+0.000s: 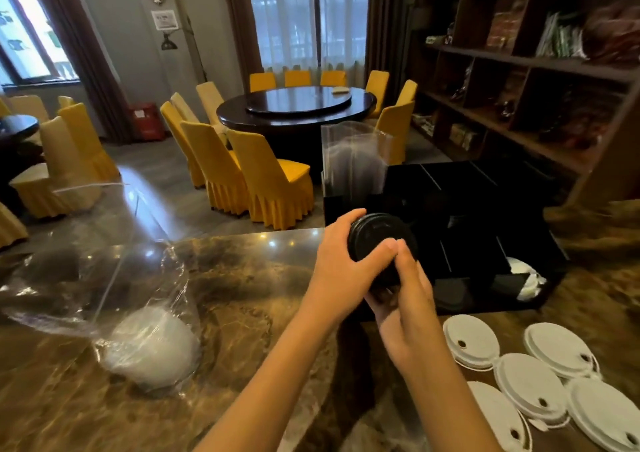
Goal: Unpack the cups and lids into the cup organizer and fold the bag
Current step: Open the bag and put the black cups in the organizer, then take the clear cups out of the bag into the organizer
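Observation:
Both my hands hold a stack of black lids (375, 240) just in front of the black cup organizer (485, 230). My left hand (341, 264) wraps the stack from the left and top. From below and the right, my right hand (408, 309) grips the same stack. A clear plastic bag (104, 278) lies on the marble counter at the left, with a white stack of cups or lids (152, 347) inside. Clear cups (353, 160) stand in the organizer's back left compartment. Several white lids (530, 379) lie loose on the counter at the right.
The marble counter (242, 313) ends just behind the organizer. White items (526, 278) fill the organizer's front right slot. A dark shelf unit (536, 70) stands at the right. Yellow-covered chairs (273, 181) and a round table (298, 105) fill the room beyond.

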Action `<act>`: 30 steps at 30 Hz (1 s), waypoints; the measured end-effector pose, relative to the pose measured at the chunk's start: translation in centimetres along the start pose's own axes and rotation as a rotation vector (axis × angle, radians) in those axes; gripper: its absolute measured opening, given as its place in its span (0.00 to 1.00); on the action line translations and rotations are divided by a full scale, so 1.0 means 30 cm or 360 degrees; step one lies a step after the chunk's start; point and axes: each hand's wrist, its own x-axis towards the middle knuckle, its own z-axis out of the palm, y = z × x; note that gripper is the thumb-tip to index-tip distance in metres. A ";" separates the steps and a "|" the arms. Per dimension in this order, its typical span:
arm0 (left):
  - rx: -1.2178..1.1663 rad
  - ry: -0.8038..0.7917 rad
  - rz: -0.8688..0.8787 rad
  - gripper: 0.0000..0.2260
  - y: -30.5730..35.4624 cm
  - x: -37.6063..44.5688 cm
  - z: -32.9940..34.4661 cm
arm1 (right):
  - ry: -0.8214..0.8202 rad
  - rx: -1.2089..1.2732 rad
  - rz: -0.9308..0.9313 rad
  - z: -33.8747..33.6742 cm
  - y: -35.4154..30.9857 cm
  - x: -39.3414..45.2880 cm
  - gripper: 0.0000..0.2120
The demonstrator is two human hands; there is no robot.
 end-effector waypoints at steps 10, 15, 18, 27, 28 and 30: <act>-0.0110 0.0212 -0.0189 0.19 -0.136 0.173 -0.006 | 0.0215 0.0518 0.0436 -0.061 0.071 0.064 0.17; -0.0059 0.0271 -0.0207 0.14 -0.161 0.216 -0.041 | 0.0285 0.0596 0.0482 -0.089 0.086 0.058 0.23; 0.0001 0.0311 -0.0195 0.14 -0.170 0.228 -0.058 | 0.0315 0.0651 0.0532 -0.096 0.107 0.047 0.21; 0.0602 0.0204 -0.0237 0.21 -0.227 0.247 -0.003 | 0.0333 0.0681 0.0702 -0.106 0.207 0.044 0.28; 0.0742 0.0235 -0.0225 0.22 -0.240 0.244 0.008 | 0.0327 0.0712 0.0730 -0.115 0.213 0.043 0.28; 0.0899 0.0310 -0.0250 0.24 -0.259 0.236 0.031 | 0.0328 0.0763 0.0772 -0.137 0.225 0.041 0.28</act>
